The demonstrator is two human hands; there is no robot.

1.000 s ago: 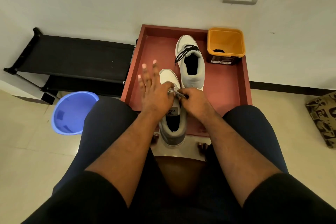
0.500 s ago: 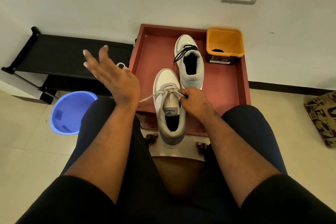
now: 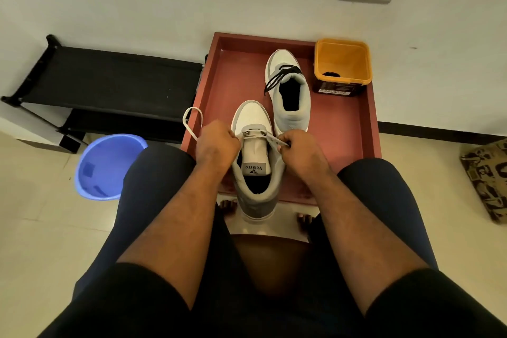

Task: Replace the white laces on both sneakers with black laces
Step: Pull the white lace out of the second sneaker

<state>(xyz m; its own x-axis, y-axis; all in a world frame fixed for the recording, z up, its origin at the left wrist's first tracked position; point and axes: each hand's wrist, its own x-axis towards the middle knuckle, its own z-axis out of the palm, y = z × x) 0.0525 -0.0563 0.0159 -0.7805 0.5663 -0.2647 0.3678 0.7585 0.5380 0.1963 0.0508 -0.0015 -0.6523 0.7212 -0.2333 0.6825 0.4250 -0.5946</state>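
A white and grey sneaker (image 3: 253,121) stands at the front of the red tray (image 3: 345,129), heel towards me, with a white lace (image 3: 192,123) in its lowest eyelets. My left hand (image 3: 216,143) is shut on the lace at the shoe's left side; a loose loop curls out to the left. My right hand (image 3: 297,145) pinches the lace's other end at the right side. Behind it a second sneaker (image 3: 290,112) carries a black lace (image 3: 279,75). Something black, possibly a lace, lies in the orange tub (image 3: 343,63).
A blue plastic basin (image 3: 107,167) sits on the floor at the left. A black shoe rack (image 3: 104,82) stands against the wall beside the tray. A patterned cushion (image 3: 488,178) lies at the right. My knees flank the tray's front edge.
My left hand swung out left, pulling a length of white lace free, then came back to the shoe and closed on the lace. My right hand kept its pinch.
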